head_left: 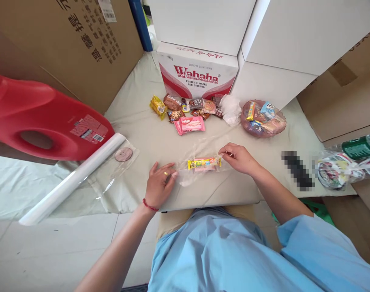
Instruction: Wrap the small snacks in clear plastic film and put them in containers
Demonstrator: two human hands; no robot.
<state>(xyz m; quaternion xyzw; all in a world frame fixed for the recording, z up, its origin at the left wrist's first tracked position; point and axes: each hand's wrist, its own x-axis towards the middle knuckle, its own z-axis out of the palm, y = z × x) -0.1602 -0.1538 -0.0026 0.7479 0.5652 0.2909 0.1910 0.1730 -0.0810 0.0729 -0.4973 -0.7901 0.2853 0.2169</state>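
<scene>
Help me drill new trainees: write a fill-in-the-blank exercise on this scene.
A red bracelet is on the person's ____ wrist.
The yellow snack bar lies between the left hand and the ____ hand.
The largest red word on the white-and-red carton is ____.
The big jug is coloured ____.
Missing words: left; right; Wahaha; red.

A snack bar (204,163) lies on the table (154,142) between the left hand (160,183) and right hand (240,158), plastic film (185,178) around it. Behind, packaged snacks (189,125) rest before the carton (199,77), a filled bowl (259,132) to their right. Over left, a film roll (75,178) lies beside a jug (63,111).
</scene>
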